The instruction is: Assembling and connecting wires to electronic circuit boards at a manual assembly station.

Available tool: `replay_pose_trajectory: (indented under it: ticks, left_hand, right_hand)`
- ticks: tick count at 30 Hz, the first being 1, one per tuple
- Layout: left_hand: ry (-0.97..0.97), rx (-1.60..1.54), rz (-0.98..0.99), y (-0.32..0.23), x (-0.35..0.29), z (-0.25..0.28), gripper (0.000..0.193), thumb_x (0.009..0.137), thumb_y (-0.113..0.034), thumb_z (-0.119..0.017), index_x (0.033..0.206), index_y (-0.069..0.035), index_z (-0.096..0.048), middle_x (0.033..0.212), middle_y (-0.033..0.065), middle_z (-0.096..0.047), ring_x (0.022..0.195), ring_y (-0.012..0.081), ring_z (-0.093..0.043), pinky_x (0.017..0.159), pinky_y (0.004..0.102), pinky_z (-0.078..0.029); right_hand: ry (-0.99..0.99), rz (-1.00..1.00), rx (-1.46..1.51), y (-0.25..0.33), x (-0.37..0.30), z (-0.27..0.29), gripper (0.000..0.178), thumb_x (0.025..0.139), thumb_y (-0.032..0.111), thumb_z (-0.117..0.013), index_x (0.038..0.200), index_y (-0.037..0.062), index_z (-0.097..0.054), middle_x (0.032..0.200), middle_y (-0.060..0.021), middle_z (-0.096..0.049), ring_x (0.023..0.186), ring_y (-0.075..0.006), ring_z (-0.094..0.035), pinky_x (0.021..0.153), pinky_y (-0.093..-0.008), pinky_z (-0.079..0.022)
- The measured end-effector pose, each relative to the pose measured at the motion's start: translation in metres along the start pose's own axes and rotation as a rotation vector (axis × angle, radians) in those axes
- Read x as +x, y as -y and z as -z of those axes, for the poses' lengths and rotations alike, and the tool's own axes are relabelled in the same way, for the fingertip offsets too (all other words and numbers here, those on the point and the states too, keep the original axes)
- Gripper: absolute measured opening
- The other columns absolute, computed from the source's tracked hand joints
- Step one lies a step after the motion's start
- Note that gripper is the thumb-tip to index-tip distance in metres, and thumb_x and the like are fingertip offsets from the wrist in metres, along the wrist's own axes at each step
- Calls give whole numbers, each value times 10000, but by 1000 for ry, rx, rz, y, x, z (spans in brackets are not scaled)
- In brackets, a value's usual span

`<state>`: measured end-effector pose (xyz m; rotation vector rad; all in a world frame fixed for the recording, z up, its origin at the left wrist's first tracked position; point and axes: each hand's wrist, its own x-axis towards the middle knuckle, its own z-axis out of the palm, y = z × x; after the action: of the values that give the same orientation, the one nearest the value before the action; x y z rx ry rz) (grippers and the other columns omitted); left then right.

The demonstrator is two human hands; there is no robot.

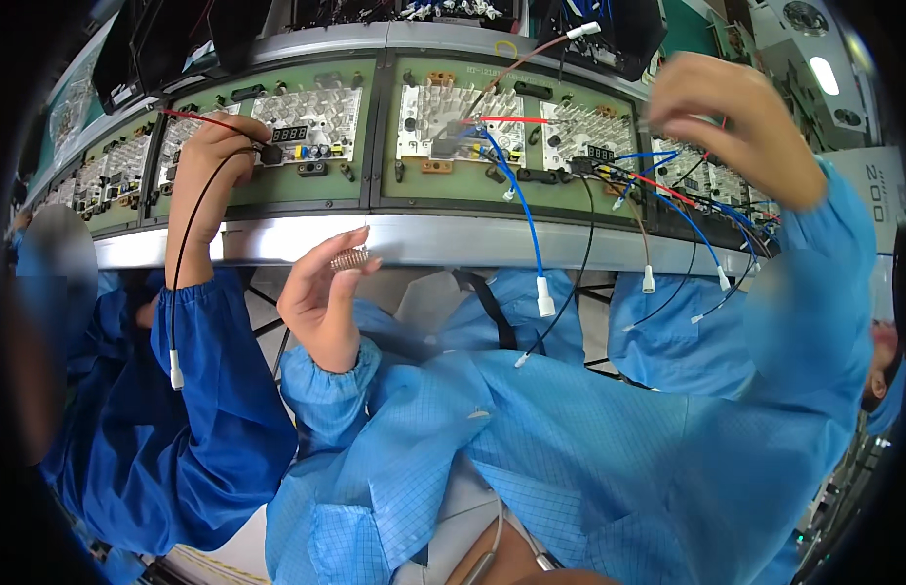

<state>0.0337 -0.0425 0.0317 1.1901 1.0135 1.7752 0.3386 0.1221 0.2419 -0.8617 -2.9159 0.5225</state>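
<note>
My left hand [321, 304] is just in front of the metal rail, pinching a small coppery cluster of ridged metal pieces [350, 259] between thumb and fingers. Raised at the right, my right hand [731, 122] is over the far edge of the circuit boards. Its fingers look bent, but motion smears the fingertips, so I cannot make out what they hold. Between my hands is a framed green panel with white circuit boards [460, 122]. From it hang a blue wire [527, 224] with a white connector [544, 297], a red wire [521, 119] and several black wires.
At the left, a co-worker's hand [214, 156] in a dark blue sleeve is at another board, by a black wire [194, 214]. A metal rail [424, 234] runs along the front. Black bins [609, 44] stand behind. Another person in light blue [667, 331] is at the right.
</note>
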Motion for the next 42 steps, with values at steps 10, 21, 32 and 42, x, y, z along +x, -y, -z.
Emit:
replay_pose_trajectory:
  ticks: [10,21,32,42]
  left_hand:
    - [-151,183,37,-14,-12,18,251,882,21,-532,1126,64,-575,1089,193,-631,935,215,-628,799,325,-537]
    - [-206,101,124,-3,-23,31,257,882,-17,-553,1130,45,-580,1072,153,-650,832,163,-632,771,278,-518]
    - [-248,1,244,10,-15,40,301,909,-55,-519,1200,16,-548,1127,140,-633,683,104,-607,577,200,-485]
    - [-252,23,245,11,-11,46,306,917,-71,-519,1206,27,-539,1120,151,-634,608,90,-604,523,176,-468]
  right_hand:
    - [329,830,-460,-70,87,-61,183,756,82,-586,936,58,-561,1091,-92,-579,995,-279,-592,832,-361,-513]
    - [264,740,-347,-41,86,-91,174,749,75,-586,913,122,-555,998,7,-610,1006,-214,-562,907,-340,-416]
    - [243,766,-341,-33,90,-93,116,794,101,-548,908,122,-549,951,-36,-604,983,-201,-557,853,-317,-403]
    - [301,597,-339,-27,87,-94,147,754,146,-621,886,115,-564,886,-27,-612,961,-207,-562,833,-314,-419]
